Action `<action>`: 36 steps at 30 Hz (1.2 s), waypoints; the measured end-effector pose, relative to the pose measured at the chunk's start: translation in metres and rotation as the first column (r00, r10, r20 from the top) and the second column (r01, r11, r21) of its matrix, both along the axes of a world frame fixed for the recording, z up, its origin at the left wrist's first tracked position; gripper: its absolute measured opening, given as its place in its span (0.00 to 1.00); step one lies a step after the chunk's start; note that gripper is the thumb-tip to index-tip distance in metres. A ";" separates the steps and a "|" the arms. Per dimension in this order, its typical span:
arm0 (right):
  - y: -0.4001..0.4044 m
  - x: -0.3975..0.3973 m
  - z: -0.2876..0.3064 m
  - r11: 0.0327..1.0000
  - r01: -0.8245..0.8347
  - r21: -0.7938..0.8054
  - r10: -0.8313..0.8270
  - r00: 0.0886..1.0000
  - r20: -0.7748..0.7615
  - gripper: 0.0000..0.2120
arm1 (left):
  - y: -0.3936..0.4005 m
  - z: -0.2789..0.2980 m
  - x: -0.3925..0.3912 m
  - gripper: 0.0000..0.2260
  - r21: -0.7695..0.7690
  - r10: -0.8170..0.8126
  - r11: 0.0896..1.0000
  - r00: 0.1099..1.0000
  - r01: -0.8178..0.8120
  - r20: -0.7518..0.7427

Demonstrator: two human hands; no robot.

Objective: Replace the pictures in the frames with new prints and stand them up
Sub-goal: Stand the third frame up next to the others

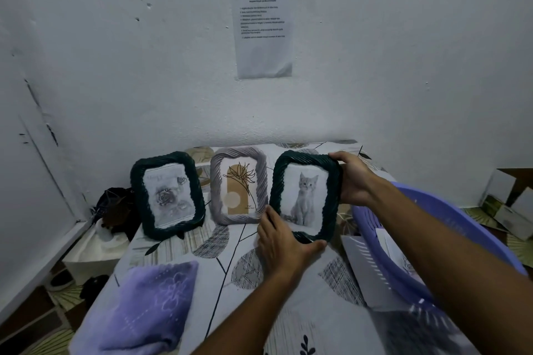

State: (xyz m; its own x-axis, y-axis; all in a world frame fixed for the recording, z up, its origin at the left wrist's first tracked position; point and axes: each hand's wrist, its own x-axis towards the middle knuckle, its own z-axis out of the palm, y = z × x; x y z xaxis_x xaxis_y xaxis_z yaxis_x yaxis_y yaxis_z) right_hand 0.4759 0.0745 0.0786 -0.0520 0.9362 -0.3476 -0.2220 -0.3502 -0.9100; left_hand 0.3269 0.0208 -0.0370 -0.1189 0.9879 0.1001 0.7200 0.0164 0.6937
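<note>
Leaf-patterned tablecloth (219,265) against white wall: dark green twisted-rim rose frame (168,196) and grey twisted-rim frame (238,186) stand upright; left hand (284,248) and right hand (353,179) grip dark green cat frame (305,196), not yet released; task apparently near completion.

The only writing in view is on a printed sheet (263,29) in a clear sleeve taped to the white wall (144,66), a short heading over several numbered lines too small and blurred to read, and a tiny illegible caption on the print in the grey frame (238,185)
</note>
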 end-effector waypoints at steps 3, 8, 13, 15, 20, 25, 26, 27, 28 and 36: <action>0.014 0.005 -0.003 1.000 0.013 0.002 -0.013 1.000 0.015 0.15 | 0.014 -0.006 0.011 0.63 0.012 0.038 0.999 0.999 -0.038 -0.004; 0.031 0.011 -0.008 0.999 0.044 0.004 -0.044 0.999 0.017 0.14 | 0.027 -0.014 0.024 0.61 0.024 0.034 0.999 0.998 -0.035 0.057; 0.042 0.013 -0.012 0.998 0.056 0.006 -0.056 0.998 0.009 0.15 | 0.034 -0.019 0.032 0.58 0.023 0.010 1.000 0.995 -0.013 0.100; 0.046 0.015 -0.014 0.999 0.054 0.006 -0.054 0.998 0.021 0.15 | 0.036 -0.020 0.035 0.58 0.014 0.011 1.000 0.993 -0.012 0.113; 0.055 0.017 -0.018 0.998 0.060 0.003 -0.060 0.998 0.031 0.16 | 0.040 -0.024 0.039 0.57 0.013 0.006 1.000 0.994 -0.008 0.109; 0.065 0.020 -0.024 0.997 0.081 -0.003 -0.081 0.997 0.017 0.16 | 0.046 -0.027 0.040 0.56 0.024 -0.011 1.000 0.992 0.008 0.124; 0.067 0.021 -0.025 0.996 0.085 -0.005 -0.085 0.996 0.015 0.16 | 0.047 -0.027 0.040 0.56 0.029 -0.016 0.999 0.992 0.012 0.127; 0.068 0.021 -0.027 0.996 0.088 -0.008 -0.088 0.996 0.011 0.16 | 0.048 -0.028 0.039 0.55 0.034 -0.019 0.999 0.992 0.015 0.127; 0.070 0.022 -0.028 0.996 0.091 -0.010 -0.091 0.996 0.008 0.15 | 0.049 -0.029 0.039 0.55 0.039 -0.023 0.999 0.992 0.018 0.128; 0.074 0.023 -0.027 0.997 0.059 -0.054 -0.060 0.998 -0.011 0.16 | 0.052 -0.034 0.037 0.54 0.056 -0.041 0.998 0.986 0.032 0.160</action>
State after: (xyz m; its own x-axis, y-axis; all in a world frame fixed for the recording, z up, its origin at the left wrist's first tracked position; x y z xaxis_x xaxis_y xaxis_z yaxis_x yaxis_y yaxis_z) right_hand 0.4990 0.1484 0.0513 -0.0012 0.9179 -0.3968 -0.2552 -0.3839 -0.8874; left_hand 0.3643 0.0729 -0.0706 -0.1018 0.9857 0.1346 0.5983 -0.0474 0.7999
